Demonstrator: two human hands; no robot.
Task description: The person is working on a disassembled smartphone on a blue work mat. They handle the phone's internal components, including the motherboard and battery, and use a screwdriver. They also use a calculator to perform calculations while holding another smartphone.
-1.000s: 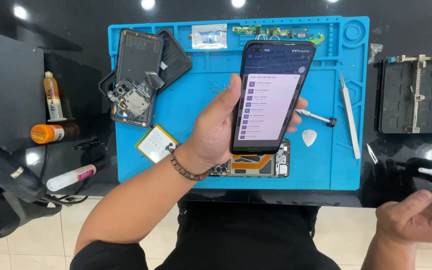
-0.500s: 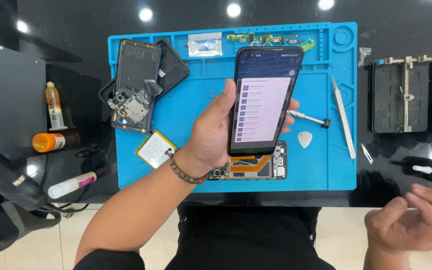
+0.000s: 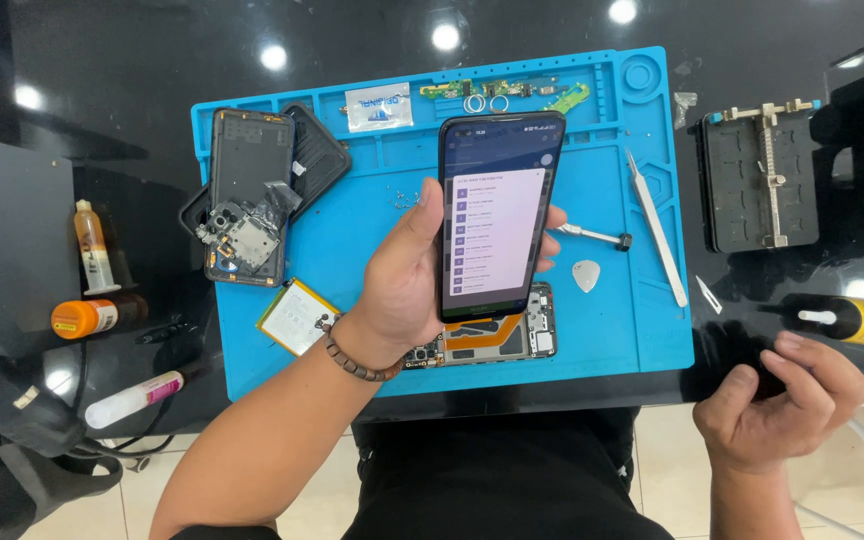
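Two hands are in view, and we start at the far left, well away from both: a small glue bottle point(image 3: 92, 245), an orange-capped bottle point(image 3: 87, 316) and a white tube point(image 3: 134, 398) lie on the dark table point(image 3: 132, 90). Closer to our left hand, up and to its left on the blue mat point(image 3: 652, 340), sits an opened phone body point(image 3: 244, 200) beside a black case point(image 3: 320, 155), and a flat battery point(image 3: 294, 315) lies just left of our wrist. Our left hand point(image 3: 407, 285) grips a lit phone point(image 3: 492, 225), thumb on its left edge and fingertips wrapping the right edge, holding it upright above the mat. Beneath that hand lies a circuit board point(image 3: 497, 340). Just right of the fingers we see a small screwdriver point(image 3: 592, 237), a white pick point(image 3: 586, 275) and tweezers point(image 3: 657, 230). Further right stands a black board holder point(image 3: 762, 180). Our right hand point(image 3: 782, 405) hovers off the table edge, fingers loosely curled, holding nothing, with a yellow-and-black glue tube point(image 3: 862, 320) just above it.
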